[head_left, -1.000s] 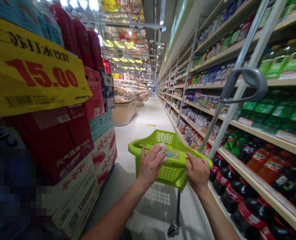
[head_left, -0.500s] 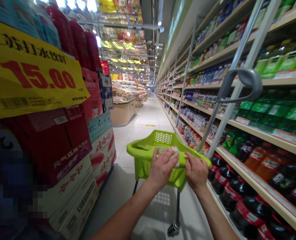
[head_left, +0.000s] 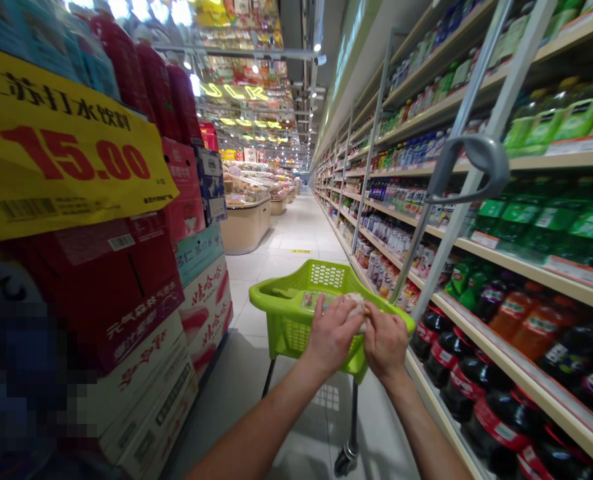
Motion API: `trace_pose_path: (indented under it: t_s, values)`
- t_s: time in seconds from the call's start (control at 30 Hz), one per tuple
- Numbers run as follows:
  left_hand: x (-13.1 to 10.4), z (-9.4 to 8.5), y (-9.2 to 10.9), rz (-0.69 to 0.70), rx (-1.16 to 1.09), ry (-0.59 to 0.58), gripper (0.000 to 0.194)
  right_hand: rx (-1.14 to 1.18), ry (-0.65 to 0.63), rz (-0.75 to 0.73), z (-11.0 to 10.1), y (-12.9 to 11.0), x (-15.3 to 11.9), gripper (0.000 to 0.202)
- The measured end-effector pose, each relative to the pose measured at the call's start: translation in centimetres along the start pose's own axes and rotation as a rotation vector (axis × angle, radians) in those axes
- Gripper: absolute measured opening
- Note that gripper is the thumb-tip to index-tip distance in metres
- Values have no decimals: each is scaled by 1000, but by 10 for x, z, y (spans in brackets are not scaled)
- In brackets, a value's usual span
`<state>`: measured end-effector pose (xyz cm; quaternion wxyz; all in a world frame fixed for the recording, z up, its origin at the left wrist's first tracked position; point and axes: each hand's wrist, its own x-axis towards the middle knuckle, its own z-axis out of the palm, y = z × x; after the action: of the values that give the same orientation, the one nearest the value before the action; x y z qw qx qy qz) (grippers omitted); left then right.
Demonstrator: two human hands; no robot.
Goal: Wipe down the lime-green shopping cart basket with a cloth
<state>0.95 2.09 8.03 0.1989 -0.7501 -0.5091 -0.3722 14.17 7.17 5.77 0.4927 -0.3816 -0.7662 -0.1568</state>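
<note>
A light green basket cart on thin dark legs stands before me. Over its near rim, my left hand has its fingers bent round a crumpled whitish thing, perhaps a cloth or tissue. My right hand is closed at the right side of the same whitish thing, its fingertips pinched against it. The two hands nearly touch. Behind my left hand, a clear package shows partly inside the basket; its contents are too small to tell.
Stacked drink cartons and a yellow price sign rise on the left. Shelves of bottles line the right, with a grey handle-like loop on a pole in front. A tiled aisle runs ahead past wooden display bins.
My right hand has moved left from the rim to the whitish thing. My left hand has shifted slightly right, and the basket shows slightly further left.
</note>
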Motion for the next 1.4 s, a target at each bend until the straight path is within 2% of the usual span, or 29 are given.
trace_pose_path:
  t_s: [0.03, 0.1, 0.23, 0.3, 0.37, 0.47, 0.53, 0.6, 0.7, 0.77, 0.87, 0.93, 1.03, 1.13, 1.2, 1.27, 1.4]
  values:
    - [0, 0, 0, -4, -2, 0, 25, 18, -5, -4, -1, 1, 0, 39]
    - [0, -8, -13, -64, -3, 2, 26, 64, -12, -9, -3, 2, -1, 40]
    - [-5, -33, -54, -321, 27, 48, 27, 123, 11, -4, -5, 3, -2, 37]
    - [-6, -38, -60, -392, 33, 59, 27, 122, 33, 11, -3, 2, -3, 38]
    - [-5, -35, -51, -329, 2, 23, 27, 109, 45, 23, -2, 1, -3, 39]
    - [4, -22, -26, -137, -82, -69, 26, 94, 34, 34, -1, 2, -4, 40]
    - [14, -13, -13, -72, -116, -119, 27, 92, 6, 38, -3, 4, -4, 39]
    - [25, -8, -5, -79, -134, -166, 32, 110, -13, 57, -6, 6, -3, 39]
    - [34, -6, -2, -149, -165, -222, 48, 161, 37, 132, -9, 2, 7, 44]
    - [33, -9, -6, -167, -162, -251, 59, 197, 12, 121, -8, -6, 17, 49]
    - [22, -19, -21, -183, -74, -316, 69, 232, -202, -2, -2, -21, 31, 49]
    - [13, -27, -36, -217, 6, -371, 75, 204, -298, -26, 3, -32, 36, 48]
    - [1, -36, -55, -252, 92, -385, 73, 151, -319, -15, 7, -51, 40, 45]
    - [-4, -38, -61, -270, 126, -335, 63, 175, -327, -59, 7, -59, 39, 35]
    - [-6, -38, -60, -269, 124, -323, 61, 195, -293, -95, 4, -45, 33, 31]
    - [-7, -38, -58, -262, 115, -317, 62, 169, -212, -87, -4, -15, 24, 29]
    - [-9, -37, -55, -254, 97, -308, 64, 0, -62, 68, -22, 49, 9, 25]
